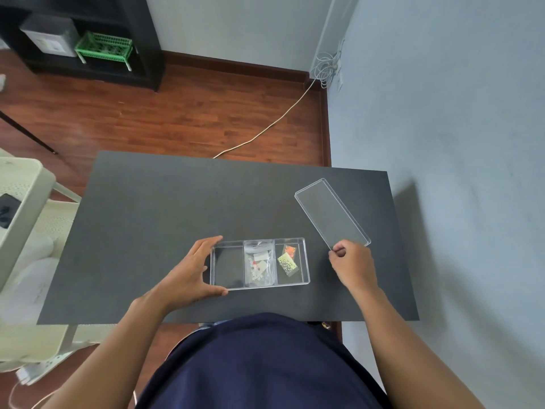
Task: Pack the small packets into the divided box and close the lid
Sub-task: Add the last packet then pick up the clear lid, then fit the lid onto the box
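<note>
A clear divided box (228, 286) with three compartments lies on the dark table. Its left compartment is bare. The middle one holds a clear packet (259, 262) with small white and red bits. Two small packets, one orange (290, 250) and one yellow-green (287, 262), lie in the right compartment. My left hand (193, 268) cups the box's left end, thumb at the near corner and fingers at the far corner. The clear lid (330, 212) rests flat on the table to the right, angled away. My right hand (352, 265) pinches its near corner.
The dark table (165, 202) stands against a grey wall on the right. A cream plastic chair (26, 202) is at the left. Beyond the table lie wooden floor, a white cable (265, 129) and a black shelf with a green basket (103, 47).
</note>
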